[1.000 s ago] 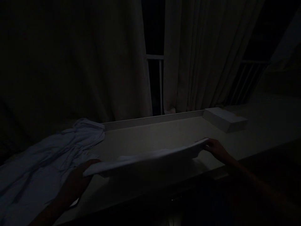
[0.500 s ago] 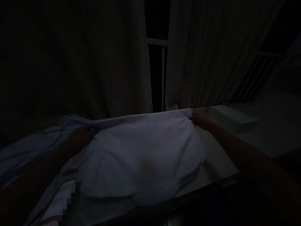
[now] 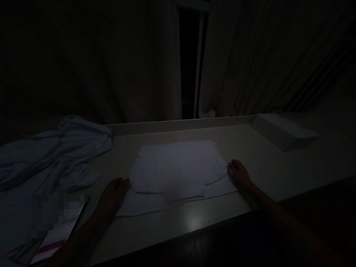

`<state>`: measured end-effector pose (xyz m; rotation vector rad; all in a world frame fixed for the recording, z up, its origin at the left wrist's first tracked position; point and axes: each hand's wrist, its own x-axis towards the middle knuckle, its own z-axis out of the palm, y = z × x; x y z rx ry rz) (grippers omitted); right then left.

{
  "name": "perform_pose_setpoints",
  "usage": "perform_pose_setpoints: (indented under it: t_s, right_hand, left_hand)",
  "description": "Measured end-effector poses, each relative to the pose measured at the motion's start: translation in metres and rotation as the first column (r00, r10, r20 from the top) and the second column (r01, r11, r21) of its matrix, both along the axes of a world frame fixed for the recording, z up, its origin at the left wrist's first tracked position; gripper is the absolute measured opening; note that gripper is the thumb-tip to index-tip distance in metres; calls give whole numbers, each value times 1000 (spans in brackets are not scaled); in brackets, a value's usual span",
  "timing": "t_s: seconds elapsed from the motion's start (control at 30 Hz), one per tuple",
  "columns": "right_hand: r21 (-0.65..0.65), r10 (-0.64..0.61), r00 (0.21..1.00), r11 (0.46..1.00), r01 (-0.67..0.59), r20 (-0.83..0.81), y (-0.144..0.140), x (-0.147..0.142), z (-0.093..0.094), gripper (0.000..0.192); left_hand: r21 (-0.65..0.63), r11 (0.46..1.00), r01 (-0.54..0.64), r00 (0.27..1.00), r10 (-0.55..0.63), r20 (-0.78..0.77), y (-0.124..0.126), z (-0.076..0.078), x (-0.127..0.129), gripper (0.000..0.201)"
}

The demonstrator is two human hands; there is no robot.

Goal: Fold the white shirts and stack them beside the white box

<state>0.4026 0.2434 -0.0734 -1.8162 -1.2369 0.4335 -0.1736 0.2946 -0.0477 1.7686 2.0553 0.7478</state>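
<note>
A white folded garment [image 3: 178,167], perhaps a shirt, lies flat on the pale table [image 3: 155,230], its lower layer showing past the upper one at the front. At its left edge rests my left hand [image 3: 114,193], fingers extended and apparently touching the cloth. My right hand [image 3: 239,173] is open against the opposite edge, with the fingertips by the side fold. Neither hand lifts the fabric. The room is very dark, so fine finger contact is hard to make out.
Crumpled light-coloured clothing [image 3: 69,152] is heaped on the left. In front of it lies a white flat item with a red stripe [image 3: 52,244], partly pixelated. A white box [image 3: 280,131] stands at the back right. Curtains [image 3: 139,66] hang behind the table's raised back edge [image 3: 178,125].
The garment, held up and stretched between both hands before, now lies flat on the table. Both hands have come down and nearer to me, releasing its top corners. The view has tilted down.
</note>
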Motion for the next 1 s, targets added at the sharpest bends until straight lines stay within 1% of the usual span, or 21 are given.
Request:
perform_pose_setpoints:
  t_s: [0.07, 0.13, 0.17, 0.27, 0.4, 0.5, 0.57, 0.63, 0.7, 0.8, 0.87, 0.93, 1.0]
  right_hand:
    - [64, 0, 984, 998, -12, 179, -35, -6, -13, 56]
    - [95, 38, 930, 992, -78, 366, -64, -13, -23, 55]
    - [99, 53, 899, 989, -107, 435, -75, -15, -27, 52]
    - [109, 54, 843, 985, -132, 536, -92, -20, -32, 38]
    - [136, 13, 812, 984, -114, 583, -93, -23, -31, 31]
    - [141, -38, 800, 988, -59, 598, -93, -24, -29, 31]
    - [147, -81, 810, 989, -7, 581, -93, -26, -29, 32]
    - [152, -101, 840, 988, 23, 533, -94, -27, -28, 34]
    - [145, -109, 880, 988, 46, 463, -95, -28, -27, 37]
    - [134, -136, 929, 986, 94, 344, -98, -30, -25, 39]
    - [136, -156, 944, 983, 121, 291, -100, -31, -23, 39]
    - [148, -167, 945, 981, 129, 282, -101, -32, -20, 39]
    - [155, -169, 939, 980, 127, 300, -102, -33, -18, 38]
  left_hand:
    - [-6, 1000, -7, 995, 6, -100, -29, -17, -5, 71]
    - [45, 999, 30, 977, -20, -211, -54, -29, -7, 67]
    - [64, 997, 44, 970, -28, -243, -64, -32, -7, 62]
    - [32, 999, 30, 972, -21, -235, -85, -32, -3, 54]
    - [-11, 1000, -29, 989, 27, -145, -98, -26, -2, 53]
    - [-44, 998, -52, 997, 50, -55, -106, -22, -4, 53]
    - [-77, 993, -91, 996, 89, -27, -110, -19, -4, 52]
    - [-84, 987, -139, 990, 138, -22, -112, -16, -3, 51]
    - [-63, 984, -165, 986, 164, -23, -114, -13, -1, 50]
    - [-20, 990, -143, 990, 143, -10, -115, -12, 0, 48]
    - [11, 994, -111, 994, 111, 2, -115, -11, -1, 47]
    - [25, 995, -102, 995, 101, 16, -116, -11, -1, 47]
    - [6, 993, -117, 992, 117, 49, -117, -9, -1, 46]
